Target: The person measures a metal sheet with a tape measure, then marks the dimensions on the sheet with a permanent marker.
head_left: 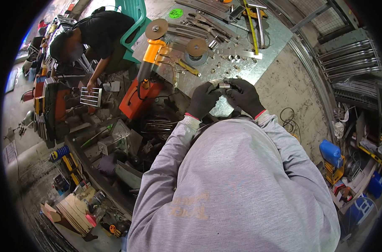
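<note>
A short, shiny metal tube (224, 85) is held between my two dark-gloved hands near the front edge of the metal work table (264, 63). My left hand (204, 100) is closed at the tube's left end, with something whitish at its fingertips that I cannot make out. At the other end, the fingers of my right hand (243, 95) pinch the tube. Just beyond lie small metal pieces, a flat metal strip (241, 53) and a yellow-handled tool (188, 67).
An orange angle grinder (153, 52), abrasive discs (196, 47), a hammer (260, 25) and metal bars lie on the table. A red box (140, 98) stands left of it. Another person (102, 35) sits by a green chair (136, 25), one hand at a metal grille (91, 97). Tube racks (348, 59) stand right.
</note>
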`<state>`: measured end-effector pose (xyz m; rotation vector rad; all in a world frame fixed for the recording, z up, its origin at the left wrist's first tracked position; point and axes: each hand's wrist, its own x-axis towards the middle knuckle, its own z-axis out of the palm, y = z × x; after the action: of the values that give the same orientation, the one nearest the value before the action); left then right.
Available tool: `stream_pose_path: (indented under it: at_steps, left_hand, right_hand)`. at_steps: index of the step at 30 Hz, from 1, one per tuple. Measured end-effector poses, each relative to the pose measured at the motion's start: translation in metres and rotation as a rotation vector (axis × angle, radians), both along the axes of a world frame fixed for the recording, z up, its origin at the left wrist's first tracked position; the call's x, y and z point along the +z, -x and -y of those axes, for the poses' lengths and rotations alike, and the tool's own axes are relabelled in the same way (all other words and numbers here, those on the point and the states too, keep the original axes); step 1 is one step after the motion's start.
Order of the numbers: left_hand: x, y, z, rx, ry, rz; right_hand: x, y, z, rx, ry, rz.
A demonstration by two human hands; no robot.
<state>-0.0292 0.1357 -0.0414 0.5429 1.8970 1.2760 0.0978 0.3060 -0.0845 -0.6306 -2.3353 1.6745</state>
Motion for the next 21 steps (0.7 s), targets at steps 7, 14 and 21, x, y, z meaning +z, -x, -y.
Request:
stream_pose_path:
  at_steps: [7, 14, 21]
  left_hand:
    - [-0.005, -0.002, -0.001, -0.007, -0.017, -0.104]
    - [-0.013, -0.012, -0.005, 0.117, -0.062, -0.521]
    - [-0.022, -0.004, -0.014, 0.204, 0.105, -0.406]
  right_hand:
    - [0.008, 0.001, 0.002, -0.019, -0.021, -0.021]
    - [0.015, -0.001, 0.007, -0.017, -0.146, -0.060]
    - [0.022, -0.006, -0.002, -0.142, 0.665, -0.057]
